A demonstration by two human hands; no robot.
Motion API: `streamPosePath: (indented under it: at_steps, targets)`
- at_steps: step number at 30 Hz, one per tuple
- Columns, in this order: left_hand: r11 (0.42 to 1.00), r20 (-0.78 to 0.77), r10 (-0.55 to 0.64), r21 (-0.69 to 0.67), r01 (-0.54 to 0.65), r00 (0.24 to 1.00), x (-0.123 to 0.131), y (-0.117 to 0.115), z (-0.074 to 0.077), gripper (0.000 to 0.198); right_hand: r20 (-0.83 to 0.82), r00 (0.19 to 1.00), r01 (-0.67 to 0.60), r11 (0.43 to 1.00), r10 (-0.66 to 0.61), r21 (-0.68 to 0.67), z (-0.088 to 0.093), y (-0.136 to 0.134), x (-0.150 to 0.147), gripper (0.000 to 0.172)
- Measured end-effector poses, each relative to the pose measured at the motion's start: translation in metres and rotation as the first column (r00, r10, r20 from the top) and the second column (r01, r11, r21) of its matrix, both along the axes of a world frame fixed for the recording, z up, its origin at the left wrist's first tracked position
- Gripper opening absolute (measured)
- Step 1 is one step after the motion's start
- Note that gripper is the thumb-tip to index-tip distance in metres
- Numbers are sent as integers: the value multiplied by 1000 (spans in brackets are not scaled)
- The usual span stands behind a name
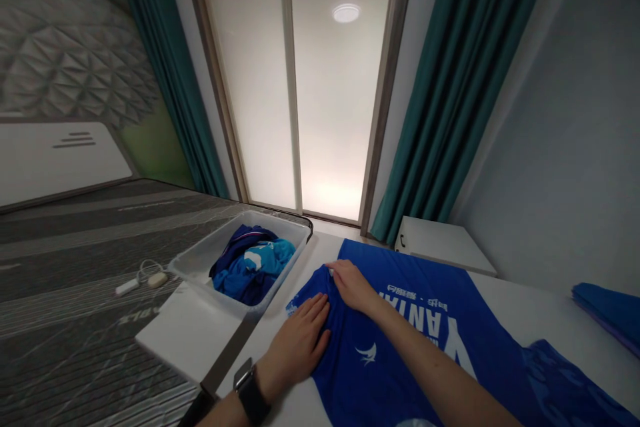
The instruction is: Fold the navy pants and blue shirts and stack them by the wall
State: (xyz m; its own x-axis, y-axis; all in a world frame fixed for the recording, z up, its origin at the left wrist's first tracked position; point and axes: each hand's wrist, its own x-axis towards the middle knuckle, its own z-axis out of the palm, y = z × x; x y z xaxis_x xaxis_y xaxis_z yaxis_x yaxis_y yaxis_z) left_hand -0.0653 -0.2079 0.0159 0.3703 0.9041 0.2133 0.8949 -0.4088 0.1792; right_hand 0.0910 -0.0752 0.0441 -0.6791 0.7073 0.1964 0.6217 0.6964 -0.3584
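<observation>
A blue T-shirt (350, 340) with white lettering and a small white bird-like emblem lies spread over a white table (313, 250). My left hand (300, 340), a dark watch on its wrist, rests flat on the shirt's sleeve with fingers stretched out. Just beyond it, my right hand (350, 283) pinches the fabric near the seam at the sleeve's top, its thumb side partly hidden. My right forearm crosses above the lettering. The other sleeve (560, 367) sits at the lower right, patterned in darker blue.
Left of the shirt stands a translucent plastic bin (193, 260) holding crumpled blue clothes (255, 263). A white device with a cable (127, 287) lies on the dark patterned surface (65, 307). Folded blue cloth (607, 313) is at the right, and a white cabinet (445, 240) stands behind.
</observation>
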Motion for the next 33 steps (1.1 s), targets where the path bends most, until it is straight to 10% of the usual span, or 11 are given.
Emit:
streamPosePath:
  at_steps: [9,17,33]
  targets:
    - [999,35,14,-31,-13,999,3,-1,2,51,214,976,-15,996,35,-92,10,26,-58,32]
    - [999,20,24,-43,-23,1000,3,-2,5,52,150,961,-187,945,233,-267,24,34,-53,12]
    - [996,-35,76,-44,-77,997,3,-11,4,51,-59,985,-173,956,163,-237,2,24,-49,44]
